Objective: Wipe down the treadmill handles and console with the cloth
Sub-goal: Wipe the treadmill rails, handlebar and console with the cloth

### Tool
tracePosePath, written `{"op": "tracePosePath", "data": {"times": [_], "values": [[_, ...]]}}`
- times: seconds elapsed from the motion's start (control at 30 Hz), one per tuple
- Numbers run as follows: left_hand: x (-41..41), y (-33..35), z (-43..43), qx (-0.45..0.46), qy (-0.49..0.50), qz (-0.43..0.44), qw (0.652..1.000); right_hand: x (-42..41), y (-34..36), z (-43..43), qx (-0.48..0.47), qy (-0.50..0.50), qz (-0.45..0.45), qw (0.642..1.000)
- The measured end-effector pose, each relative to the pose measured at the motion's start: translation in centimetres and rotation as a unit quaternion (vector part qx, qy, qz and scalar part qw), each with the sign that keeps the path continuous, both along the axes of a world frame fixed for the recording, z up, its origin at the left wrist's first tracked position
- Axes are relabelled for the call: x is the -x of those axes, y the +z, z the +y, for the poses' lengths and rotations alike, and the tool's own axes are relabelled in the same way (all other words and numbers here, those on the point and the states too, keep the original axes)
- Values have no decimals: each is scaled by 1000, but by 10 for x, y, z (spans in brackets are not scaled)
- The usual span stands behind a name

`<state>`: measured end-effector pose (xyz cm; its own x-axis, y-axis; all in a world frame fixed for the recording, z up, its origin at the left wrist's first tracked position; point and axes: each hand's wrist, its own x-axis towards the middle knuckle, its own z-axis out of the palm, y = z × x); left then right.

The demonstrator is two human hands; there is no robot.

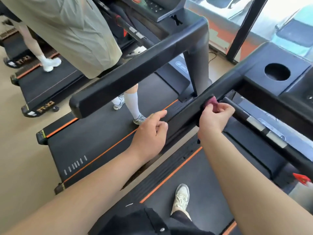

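Gym treadmills [94, 131] surround me as my right hand [215, 118] pinches the cloth [213, 102] on the near handle [189, 107], left hand [149, 133] loose and empty, console [254, 72], I judge, not yet wiped

I count three treadmills side by side: the nearest treadmill [194, 184], the middle treadmill [105, 133] and the far treadmill [49, 85], with a sliver of what may be a fourth at the left edge. Two hands are out, the left hand [150, 133] and the right hand [215, 119], and one cloth [213, 101]. One round cup holder [277, 72]. Four shoes: one grey shoe [182, 199] on the nearest belt, a nearer trainer [139, 119] and a farther trainer [118, 103] on the middle one, one white shoe [50, 63] beyond. One red clip [302, 181].
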<state>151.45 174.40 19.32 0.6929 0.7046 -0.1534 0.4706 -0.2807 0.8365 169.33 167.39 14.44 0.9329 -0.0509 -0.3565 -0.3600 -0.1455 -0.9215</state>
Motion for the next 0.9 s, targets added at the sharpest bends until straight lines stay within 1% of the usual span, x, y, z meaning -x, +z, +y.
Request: {"op": "tracePosePath", "data": {"times": [0.1,0.13,0.2,0.23,0.27,0.3,0.33,0.37,0.4,0.43,0.5,0.53,0.57,0.67,0.8,0.87,0.9], "values": [[26,-6,5,1,-9,-4,1000,7,4,-1,-77,-2,61,995],[35,-8,5,-2,-22,-3,1000,11,5,1,-86,12,86,992],[56,-15,8,-17,-50,2,999,23,2,5,-70,51,94,992],[66,-18,11,-30,-62,4,998,31,-3,11,-62,44,115,990],[78,-21,14,-42,-71,10,997,43,-3,15,-52,64,141,987],[90,-24,18,-51,-76,16,996,59,-1,20,5,79,155,985],[103,-27,22,-54,-77,22,995,78,-3,24,85,99,115,985],[117,-30,25,-56,-77,26,995,102,-3,27,115,120,66,984],[131,-33,27,-57,-75,30,995,128,-5,27,115,138,37,983],[144,-35,29,-58,-75,36,995,151,-7,27,113,145,34,982],[166,-40,32,-60,-75,47,994,202,-19,25,112,153,84,978],[176,-41,33,-58,-75,50,994,228,-24,26,96,161,111,976],[186,-41,34,-55,-74,51,994,255,-29,26,80,170,118,975],[201,-44,36,-50,-65,55,995,320,-31,29,49,178,83,979],[211,-44,41,-33,-48,60,996,362,-33,29,41,192,52,979],[215,-40,42,-28,-47,61,997,356,-30,30,35,191,45,980],[217,-38,43,-27,-50,59,997,340,-30,31,41,171,46,983]]}}
